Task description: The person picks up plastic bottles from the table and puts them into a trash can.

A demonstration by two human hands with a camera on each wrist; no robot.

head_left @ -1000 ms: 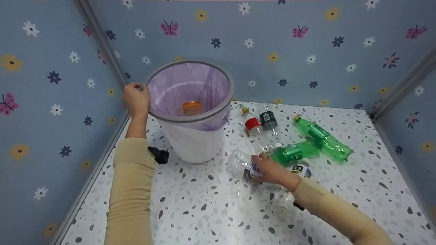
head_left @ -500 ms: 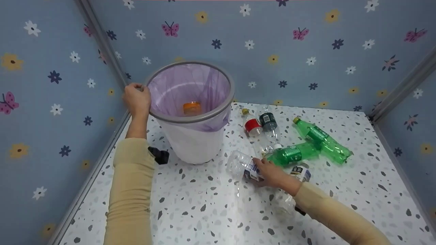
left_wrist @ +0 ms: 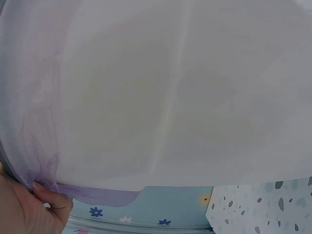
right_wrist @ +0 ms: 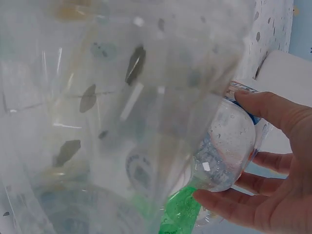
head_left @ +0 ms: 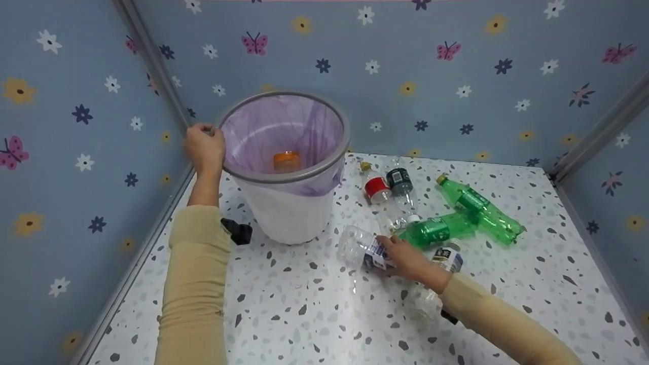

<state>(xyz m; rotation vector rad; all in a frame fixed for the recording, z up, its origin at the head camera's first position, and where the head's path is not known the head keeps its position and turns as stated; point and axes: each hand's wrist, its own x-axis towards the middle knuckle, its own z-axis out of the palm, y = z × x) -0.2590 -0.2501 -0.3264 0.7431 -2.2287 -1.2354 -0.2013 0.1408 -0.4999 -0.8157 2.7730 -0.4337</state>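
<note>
A white trash can (head_left: 289, 213) with a grey rim and a purple liner bag (head_left: 248, 132) stands upright at the left. My left hand (head_left: 205, 147) grips its rim at the left side; in the left wrist view, the thumb and fingers (left_wrist: 53, 200) pinch the rim and the bag. An orange-capped container (head_left: 286, 161) lies inside. Right of the can, my right hand (head_left: 408, 261) holds a clear plastic bottle (head_left: 355, 243) lying on its side, fingers curled round its labelled part. In the right wrist view, another clear bottle (right_wrist: 112, 97) fills the foreground.
Behind the right hand lie two green bottles (head_left: 436, 228), a red-label bottle (head_left: 376, 186) and a dark-label bottle (head_left: 399, 178). A clear bottle (head_left: 448, 256) lies partly under the right forearm. Patterned walls (head_left: 395, 76) enclose the speckled surface (head_left: 284, 314).
The right hand has shifted very slightly and keeps hold of the clear bottle, which lies in nearly the same place. The left hand and the trash can have not visibly moved.
</note>
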